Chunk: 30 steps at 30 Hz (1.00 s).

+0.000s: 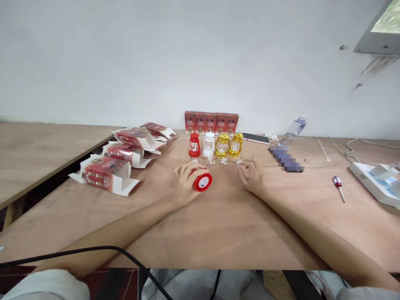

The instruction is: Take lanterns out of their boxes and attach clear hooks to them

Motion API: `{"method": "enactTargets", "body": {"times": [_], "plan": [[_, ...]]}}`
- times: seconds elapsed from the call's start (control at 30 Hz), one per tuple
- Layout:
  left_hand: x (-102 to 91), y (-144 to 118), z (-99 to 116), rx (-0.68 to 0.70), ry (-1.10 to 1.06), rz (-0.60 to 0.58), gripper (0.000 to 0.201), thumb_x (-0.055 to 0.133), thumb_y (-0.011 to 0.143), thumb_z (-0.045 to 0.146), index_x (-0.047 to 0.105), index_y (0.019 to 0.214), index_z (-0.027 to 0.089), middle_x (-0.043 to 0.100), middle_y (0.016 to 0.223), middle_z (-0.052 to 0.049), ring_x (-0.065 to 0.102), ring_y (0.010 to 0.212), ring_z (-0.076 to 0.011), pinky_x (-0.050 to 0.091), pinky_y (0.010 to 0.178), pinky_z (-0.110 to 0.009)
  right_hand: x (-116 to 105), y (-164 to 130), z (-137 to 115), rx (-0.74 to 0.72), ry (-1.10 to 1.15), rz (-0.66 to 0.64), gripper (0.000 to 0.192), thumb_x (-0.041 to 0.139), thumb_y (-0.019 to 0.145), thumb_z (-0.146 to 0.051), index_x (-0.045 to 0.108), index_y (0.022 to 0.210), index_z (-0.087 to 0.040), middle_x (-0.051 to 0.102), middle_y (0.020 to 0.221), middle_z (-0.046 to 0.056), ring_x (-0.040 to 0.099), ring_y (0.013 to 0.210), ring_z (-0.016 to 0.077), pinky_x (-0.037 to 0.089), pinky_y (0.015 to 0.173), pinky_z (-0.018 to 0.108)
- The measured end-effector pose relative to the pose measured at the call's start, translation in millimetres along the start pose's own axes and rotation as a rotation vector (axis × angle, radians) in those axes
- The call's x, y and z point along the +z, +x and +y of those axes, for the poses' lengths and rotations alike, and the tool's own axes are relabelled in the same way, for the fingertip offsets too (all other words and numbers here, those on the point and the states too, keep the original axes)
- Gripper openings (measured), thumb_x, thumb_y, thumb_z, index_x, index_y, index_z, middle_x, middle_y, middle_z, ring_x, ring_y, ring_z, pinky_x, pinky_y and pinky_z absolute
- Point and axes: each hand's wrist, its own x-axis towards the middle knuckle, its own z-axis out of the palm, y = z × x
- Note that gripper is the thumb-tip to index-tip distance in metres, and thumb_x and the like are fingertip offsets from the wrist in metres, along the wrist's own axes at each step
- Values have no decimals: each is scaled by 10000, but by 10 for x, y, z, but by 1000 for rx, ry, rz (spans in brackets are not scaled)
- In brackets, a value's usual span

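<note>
Red lantern [203, 183], long axis running far-left to near-right, is clamped in the left hand [186, 180]; whether the right hand [252, 178], beside small parts [224, 163], pinches any, I cannot tell.

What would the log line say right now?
left hand: holds red lantern, tilted; right hand: near wire piece, contact unclear; four lanterns: upright

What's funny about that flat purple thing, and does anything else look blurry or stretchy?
All in the head view: blocky squares cover the flat purple object; the clear plastic bottle leans outward, perhaps from lens stretching; print on the standing red cardboard boxes is too soft to read; fine marks on the red plastic lantern in the bare left hand are unclear.
</note>
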Motion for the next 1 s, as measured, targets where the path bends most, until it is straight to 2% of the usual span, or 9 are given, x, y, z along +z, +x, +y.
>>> {"method": "enactTargets", "body": {"times": [0.07, 0.17, 0.33, 0.53, 0.7, 0.8, 0.9, 1.0], "plan": [[22, 0, -40, 87, 3, -86, 230, 574, 823, 218, 570, 1053, 214, 670, 1036, -48, 563, 1072, -201, 266, 933, -379, 12, 4, -283, -88, 86, 17, 59, 549, 841, -200, 551, 899, -207, 569, 831, 63, 535, 760, 176, 442, 666, 308], [46, 1, -53, 189, 14, -180, 215, 539, 856, 230, 576, 1067, 211, 692, 1017, -37, 585, 1062, -184, 244, 948, -370, 8, 29, -630, -147, 179, -41, 37, 598, 830, -215, 583, 864, -215, 587, 773, 39, 511, 692, 153, 411, 634, 296], [52, -1, -4, 239, 123, -149, 240, 545, 868, 330, 594, 1068, 205, 698, 946, -43, 615, 943, -166, 260, 821, -351, 7, 65, -850, -73, 359, -152, 74, 619, 828, -263, 603, 779, -211, 621, 674, 12, 491, 655, 146, 386, 629, 301], [55, 17, 27, 330, 205, -126, 198, 478, 903, 277, 595, 1037, 189, 694, 859, -34, 604, 889, -154, 247, 746, -347, 36, 76, -904, 204, 618, -299, 220, 579, 845, -392, 587, 715, -215, 600, 672, 7, 499, 654, 141, 415, 630, 289], [68, 12, 23, 292, 223, -153, 187, 477, 891, 237, 595, 1028, 193, 688, 855, -37, 591, 861, -155, 246, 751, -347, 68, 67, -887, 423, 763, -419, 247, 591, 820, -436, 586, 703, -218, 584, 682, 1, 504, 654, 135, 410, 605, 270], [59, 11, 31, 239, 207, -193, 208, 475, 890, 266, 588, 1049, 195, 685, 879, -45, 585, 851, -161, 248, 761, -348, 62, 74, -899, 456, 767, -452, 230, 578, 828, -415, 578, 716, -213, 576, 700, 2, 501, 655, 130, 410, 614, 269], [38, 16, 32, 218, 175, -192, 209, 480, 883, 267, 576, 1051, 187, 684, 894, -42, 584, 853, -162, 248, 762, -347, 48, 89, -853, 404, 752, -459, 209, 563, 835, -387, 573, 724, -211, 582, 706, 4, 508, 660, 128, 422, 632, 270], [24, 9, -1, 141, 171, -204, 236, 505, 852, 249, 568, 1068, 178, 679, 930, -56, 575, 872, -177, 251, 764, -344, 53, 87, -582, 360, 665, -391, 208, 560, 830, -385, 582, 721, -209, 593, 689, 10, 525, 653, 134, 433, 635, 276]]}}
